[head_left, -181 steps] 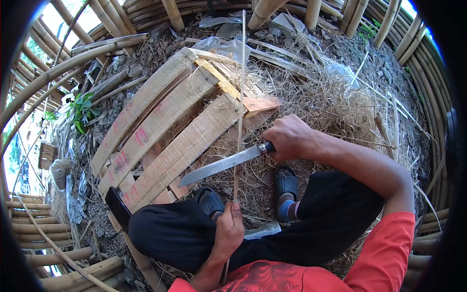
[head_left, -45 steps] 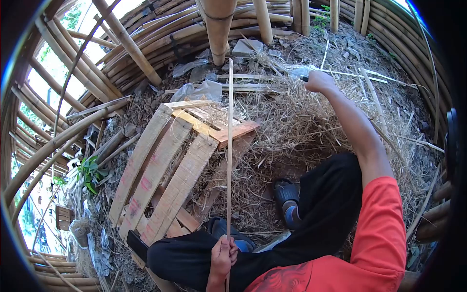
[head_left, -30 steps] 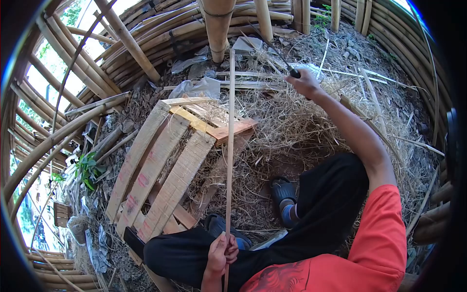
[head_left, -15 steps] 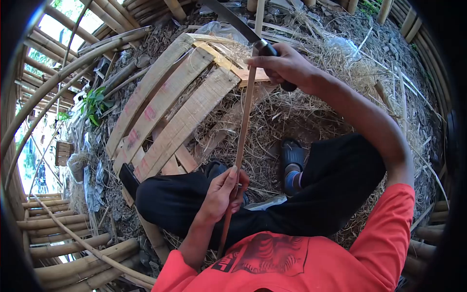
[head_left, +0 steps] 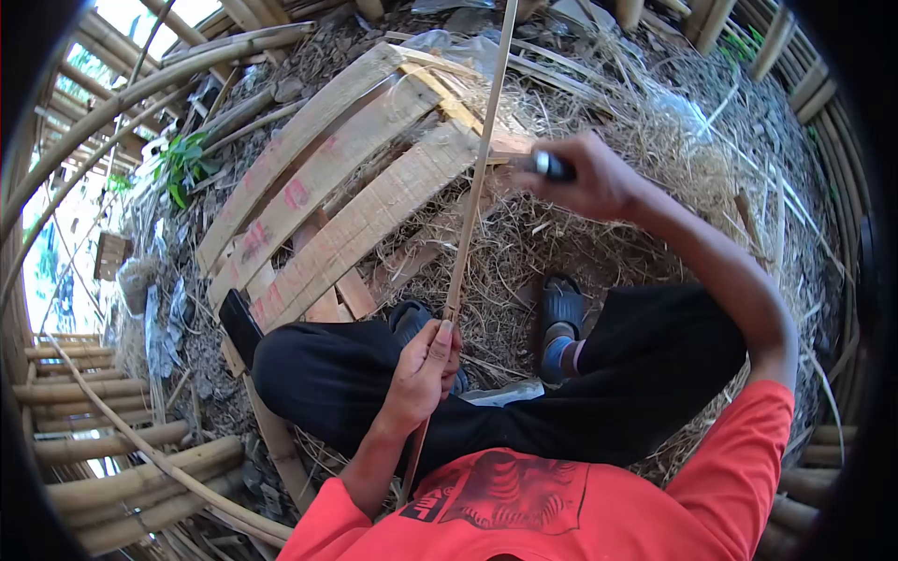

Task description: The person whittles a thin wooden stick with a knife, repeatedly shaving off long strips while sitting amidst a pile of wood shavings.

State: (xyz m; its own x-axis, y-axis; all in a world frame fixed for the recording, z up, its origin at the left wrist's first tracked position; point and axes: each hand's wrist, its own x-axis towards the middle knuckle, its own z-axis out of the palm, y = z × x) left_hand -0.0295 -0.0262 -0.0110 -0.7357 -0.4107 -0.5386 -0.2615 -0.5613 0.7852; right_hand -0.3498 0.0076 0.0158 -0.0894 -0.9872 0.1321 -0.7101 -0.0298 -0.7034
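Observation:
A long, thin bamboo strip (head_left: 474, 192) runs upward from my lap past the top of the view. My left hand (head_left: 423, 372) is closed around its lower part, thumb on top. To the right of the strip, my right hand (head_left: 591, 178) grips a knife by its black handle (head_left: 556, 167). The hand is smeared by motion, and the handle's end faces me. Most of the blade cannot be made out; a blurred part points left toward the strip.
A slatted wooden pallet (head_left: 346, 220) lies ahead on the left, a dark flat object (head_left: 240, 327) at its near corner. Shavings (head_left: 505, 252) cover the ground between my sandalled feet. Bamboo poles (head_left: 140, 467) form walls at both sides. A green plant (head_left: 182, 168) grows at left.
My right hand has drawn the knife down and slightly right, off the strip, turning its handle end toward me. My left hand still holds the strip in nearly the same place.

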